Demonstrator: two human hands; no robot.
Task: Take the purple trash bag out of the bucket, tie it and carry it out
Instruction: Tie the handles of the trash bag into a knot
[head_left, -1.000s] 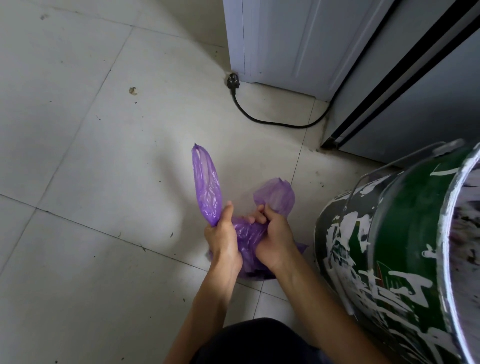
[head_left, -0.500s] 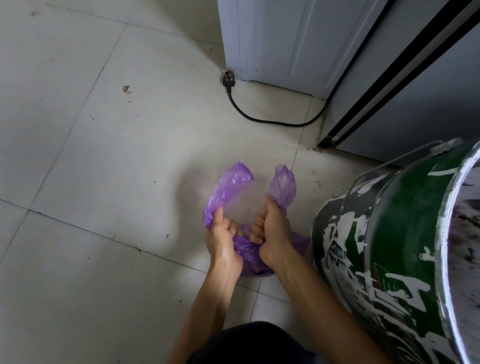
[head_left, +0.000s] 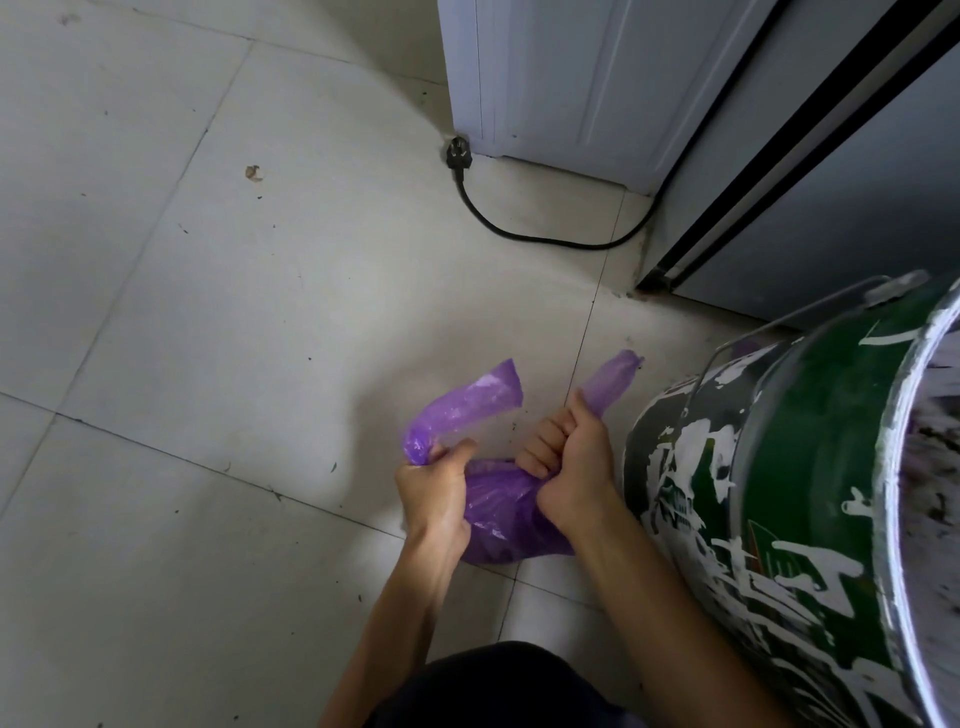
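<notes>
We hold the purple trash bag (head_left: 506, 512) low over the floor (head_left: 218, 322), just left of the green bucket (head_left: 779, 509). Our left hand (head_left: 436, 486) and right hand (head_left: 571, 462) each keep a closed grip around one twisted end.

Bare floor (head_left: 208, 312) is free from 7 to 11 o'clock; bucket (head_left: 779, 493) blocks 3 o'clock, cable (head_left: 519, 234) lies at 12.

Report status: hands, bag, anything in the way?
Left hand and right hand each grip a bag ear. Purple bag out on floor, untied. Bucket close right.
</notes>
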